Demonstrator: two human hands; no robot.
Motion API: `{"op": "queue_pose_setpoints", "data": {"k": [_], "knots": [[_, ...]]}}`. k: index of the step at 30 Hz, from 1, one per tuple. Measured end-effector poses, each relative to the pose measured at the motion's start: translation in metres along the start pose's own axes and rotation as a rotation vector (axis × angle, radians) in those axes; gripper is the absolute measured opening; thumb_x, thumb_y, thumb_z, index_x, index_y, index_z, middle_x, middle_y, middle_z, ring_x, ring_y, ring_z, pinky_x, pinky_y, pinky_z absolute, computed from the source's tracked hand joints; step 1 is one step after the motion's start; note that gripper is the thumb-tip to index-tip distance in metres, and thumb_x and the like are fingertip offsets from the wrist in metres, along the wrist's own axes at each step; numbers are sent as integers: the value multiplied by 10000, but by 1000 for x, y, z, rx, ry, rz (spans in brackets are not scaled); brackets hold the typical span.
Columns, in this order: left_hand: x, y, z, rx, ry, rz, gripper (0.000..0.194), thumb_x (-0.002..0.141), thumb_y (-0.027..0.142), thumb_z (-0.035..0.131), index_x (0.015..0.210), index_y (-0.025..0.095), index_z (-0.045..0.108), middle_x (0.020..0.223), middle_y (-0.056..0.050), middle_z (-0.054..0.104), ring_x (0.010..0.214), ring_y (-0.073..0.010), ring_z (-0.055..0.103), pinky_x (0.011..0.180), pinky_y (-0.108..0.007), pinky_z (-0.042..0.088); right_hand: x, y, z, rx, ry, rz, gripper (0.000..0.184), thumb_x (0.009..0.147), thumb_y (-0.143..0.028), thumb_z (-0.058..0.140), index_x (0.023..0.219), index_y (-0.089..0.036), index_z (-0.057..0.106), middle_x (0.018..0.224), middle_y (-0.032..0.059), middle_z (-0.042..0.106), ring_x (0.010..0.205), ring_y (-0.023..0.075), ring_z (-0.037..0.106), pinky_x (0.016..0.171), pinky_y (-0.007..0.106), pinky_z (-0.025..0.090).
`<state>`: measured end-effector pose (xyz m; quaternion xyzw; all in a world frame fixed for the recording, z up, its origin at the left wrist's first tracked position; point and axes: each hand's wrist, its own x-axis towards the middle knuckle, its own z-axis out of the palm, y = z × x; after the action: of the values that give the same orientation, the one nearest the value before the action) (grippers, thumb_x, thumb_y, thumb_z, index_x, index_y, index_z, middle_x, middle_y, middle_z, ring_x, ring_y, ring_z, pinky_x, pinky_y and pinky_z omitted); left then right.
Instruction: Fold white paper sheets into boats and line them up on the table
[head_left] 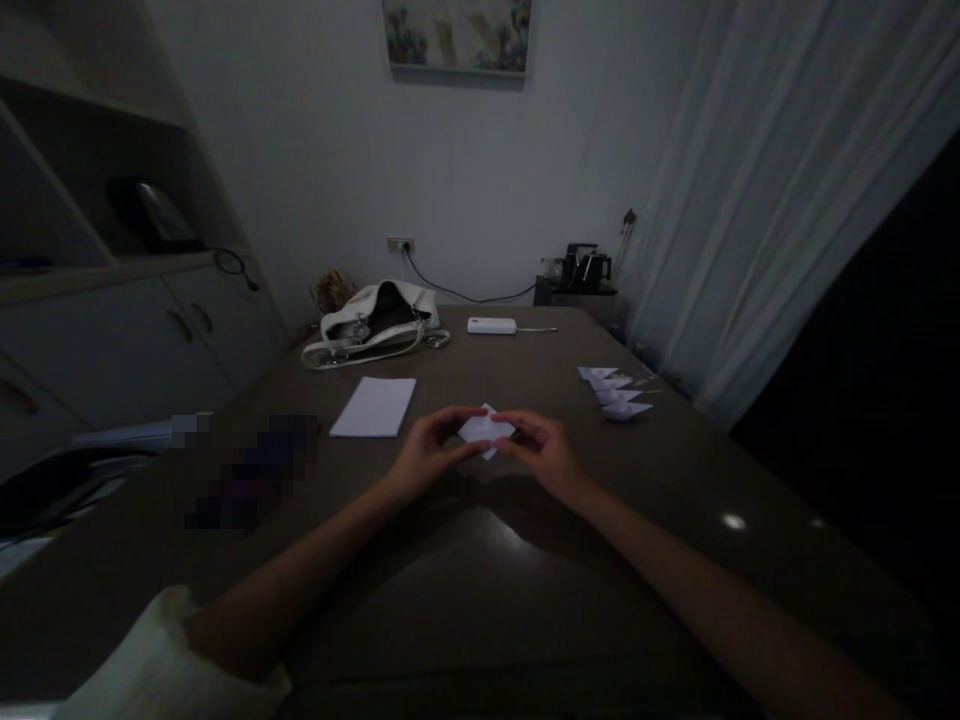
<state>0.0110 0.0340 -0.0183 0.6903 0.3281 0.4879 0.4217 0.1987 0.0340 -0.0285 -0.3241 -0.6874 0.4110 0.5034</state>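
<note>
"What was nearest the camera?"

"One white sleeve [161,665], around the left forearm."

"And the hands?"

"Two. The left hand [427,455] pinched one side of a single folded paper piece [484,431] between thumb and fingers; the right hand [551,455] pinched its opposite side likewise."

"Where was that piece?"

"Between the hands, over the brown table [465,610]. I couldn't tell whether it touched the surface."

"What lay around it?"

"One stack of white paper [373,408] to the left, and four paper boats [628,410] in a close row to the right."

"Farther out?"

"One white power bank [491,326] with one cable [536,330], one white handbag [360,303], and one painting [461,40] on the wall."
</note>
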Motion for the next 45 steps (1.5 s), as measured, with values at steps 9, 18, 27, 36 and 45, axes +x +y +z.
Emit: {"op": "queue_pose_setpoints", "data": {"k": [9,18,27,36,45], "knots": [[0,1,-8,370,-31,172,432,736,334,704,1125,167,615,1035,-100,636,934,-208,604,825,-329,481,2,3,0,61,13,20,284,725,-237,688,1006,-198,672,1042,78,695,946,199,655,866,367,504],[-1,-1,-9,586,-106,337,366,831,310,605,1173,180,589,1189,-108,605,1073,-221,580,914,-366,467,2,4,2,108,-3,12,271,711,-260,708,974,-197,685,993,69,712,904,196,669,836,353,518],[-2,8,-4,458,-74,181,287,829,320,603,1041,138,673,976,-86,698,880,-200,644,774,-269,484,1,1,-1,-103,76,-99,217,761,-314,674,953,-216,703,885,57,689,767,164,637,690,285,506],[-4,3,0,352,-92,20,356,847,407,551,1050,145,682,977,-75,710,868,-209,642,740,-261,474,3,4,-1,-57,78,-108,163,751,-322,686,863,-212,728,801,46,641,734,151,613,673,276,490],[-2,-4,-2,377,-122,-48,392,853,445,520,961,117,707,836,-46,723,734,-189,634,639,-236,462,3,3,0,-48,93,-116,151,773,-304,651,827,-187,730,779,50,639,725,146,602,657,265,471]]}}
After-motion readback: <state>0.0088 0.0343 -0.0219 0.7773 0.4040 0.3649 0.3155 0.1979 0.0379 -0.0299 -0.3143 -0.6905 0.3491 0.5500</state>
